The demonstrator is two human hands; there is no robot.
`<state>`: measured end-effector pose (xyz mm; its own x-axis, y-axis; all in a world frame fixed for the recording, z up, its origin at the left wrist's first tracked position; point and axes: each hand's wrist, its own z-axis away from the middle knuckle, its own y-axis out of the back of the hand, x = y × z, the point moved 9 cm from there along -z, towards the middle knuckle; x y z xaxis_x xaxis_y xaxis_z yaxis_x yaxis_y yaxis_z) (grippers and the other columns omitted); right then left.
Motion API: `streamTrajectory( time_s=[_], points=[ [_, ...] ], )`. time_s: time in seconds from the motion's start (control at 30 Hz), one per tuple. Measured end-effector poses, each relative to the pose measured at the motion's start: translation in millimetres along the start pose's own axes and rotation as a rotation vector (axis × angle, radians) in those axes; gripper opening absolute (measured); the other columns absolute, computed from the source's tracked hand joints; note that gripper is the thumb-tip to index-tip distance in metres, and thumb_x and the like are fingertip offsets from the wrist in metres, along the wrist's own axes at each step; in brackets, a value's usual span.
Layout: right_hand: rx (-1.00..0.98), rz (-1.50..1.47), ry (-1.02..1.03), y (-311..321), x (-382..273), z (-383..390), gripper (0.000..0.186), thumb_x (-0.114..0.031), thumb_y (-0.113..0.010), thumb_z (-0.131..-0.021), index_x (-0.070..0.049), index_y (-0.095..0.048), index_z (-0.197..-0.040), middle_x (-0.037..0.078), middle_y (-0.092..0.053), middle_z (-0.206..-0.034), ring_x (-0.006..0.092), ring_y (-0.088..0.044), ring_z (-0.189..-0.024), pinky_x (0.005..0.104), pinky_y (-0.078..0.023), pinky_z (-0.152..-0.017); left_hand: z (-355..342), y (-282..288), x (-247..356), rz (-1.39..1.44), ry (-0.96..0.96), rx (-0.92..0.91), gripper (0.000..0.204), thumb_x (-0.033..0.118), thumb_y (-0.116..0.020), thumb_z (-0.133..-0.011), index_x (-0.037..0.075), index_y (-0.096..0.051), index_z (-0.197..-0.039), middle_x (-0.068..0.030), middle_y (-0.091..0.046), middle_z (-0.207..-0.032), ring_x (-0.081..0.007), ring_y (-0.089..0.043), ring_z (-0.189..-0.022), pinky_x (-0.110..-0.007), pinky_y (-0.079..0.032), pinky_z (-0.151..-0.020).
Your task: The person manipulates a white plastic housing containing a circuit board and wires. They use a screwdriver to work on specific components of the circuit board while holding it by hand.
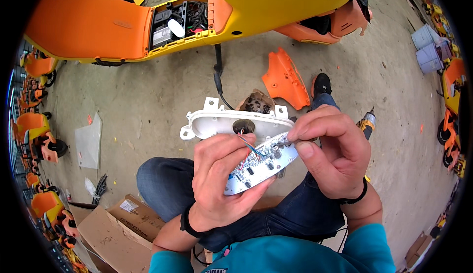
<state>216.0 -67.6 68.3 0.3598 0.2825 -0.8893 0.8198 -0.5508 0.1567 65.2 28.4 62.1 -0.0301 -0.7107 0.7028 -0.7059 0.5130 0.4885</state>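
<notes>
My left hand grips a white circuit board with dark chips on it, fingers over its top and thumb along the lower edge. Thin coloured wires run from the board up through a round hole in a white oval plastic housing just beyond. At the board's right end, my right hand pinches with thumb and forefinger; the fingertips hide part of that end. A black cable comes down from the scooter toward the housing.
An orange and yellow scooter with an exposed wiring compartment lies across the far side. An orange panel rests on the floor. To the right is a cordless drill; cardboard boxes stand at lower left. More scooters line both sides.
</notes>
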Motion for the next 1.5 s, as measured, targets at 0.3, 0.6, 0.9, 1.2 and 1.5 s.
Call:
streamTrajectory(
  time_s=[0.3, 0.6, 0.9, 1.2, 1.5],
  points=[
    [-0.019, 0.041, 0.047, -1.3, -2.7, -1.0, 0.022, 0.007, -0.07, -0.086, 0.002, -0.066, -0.107, 0.016, -0.071, -0.101, 0.0247, -0.07, -0.091, 0.0324, -0.056, -0.081, 4.7, -3.5, -4.8, -0.022, -0.029, -0.069, 0.061, 0.014, -0.091, -0.066, 0.0, -0.06, -0.116, -0.0192, -0.064, -0.122, -0.035, -0.061, -0.109, -0.045, -0.049, -0.094],
    [-0.084, 0.069, 0.003, -4.5, -0.1, 2.2, 0.019, 0.003, -0.066, -0.093, 0.002, -0.059, -0.111, 0.015, -0.064, -0.105, 0.0211, -0.065, -0.097, 0.0323, -0.053, -0.088, 7.8, -4.9, -6.9, -0.037, -0.023, -0.08, 0.06, 0.015, -0.091, -0.067, -0.001, -0.06, -0.116, -0.0201, -0.065, -0.124, -0.0346, -0.061, -0.114, -0.044, -0.048, -0.098],
    [-0.073, -0.011, 0.029, -3.2, 4.0, 4.1, 0.018, 0.005, -0.061, -0.096, 0.003, -0.058, -0.114, 0.017, -0.064, -0.109, 0.0194, -0.063, -0.1, 0.0312, -0.05, -0.09, 11.2, -7.0, -9.0, -0.037, -0.04, -0.083, 0.06, 0.014, -0.091, -0.071, -0.002, -0.06, -0.12, -0.0219, -0.063, -0.129, -0.0314, -0.062, -0.117, -0.04, -0.05, -0.099],
    [-0.038, -0.053, 0.099, -3.5, 5.7, 4.3, 0.019, 0.006, -0.06, -0.096, 0.004, -0.057, -0.115, 0.017, -0.064, -0.109, 0.0196, -0.064, -0.1, 0.0312, -0.051, -0.09, 12.2, -6.1, -11.2, -0.016, -0.02, -0.079, 0.062, 0.012, -0.09, -0.073, -0.002, -0.058, -0.124, -0.0233, -0.061, -0.132, -0.0306, -0.062, -0.119, -0.039, -0.051, -0.1],
    [0.014, -0.115, 0.193, -1.5, 21.6, 14.3, 0.02, 0.007, -0.059, -0.097, 0.005, -0.057, -0.116, 0.018, -0.064, -0.109, 0.0205, -0.065, -0.101, 0.0315, -0.052, -0.091, 13.3, -8.2, -13.4, 0.006, -0.021, -0.086, 0.062, 0.012, -0.089, -0.074, -0.002, -0.057, -0.126, -0.0234, -0.06, -0.133, -0.0305, -0.061, -0.121, -0.039, -0.05, -0.101]
  ],
)
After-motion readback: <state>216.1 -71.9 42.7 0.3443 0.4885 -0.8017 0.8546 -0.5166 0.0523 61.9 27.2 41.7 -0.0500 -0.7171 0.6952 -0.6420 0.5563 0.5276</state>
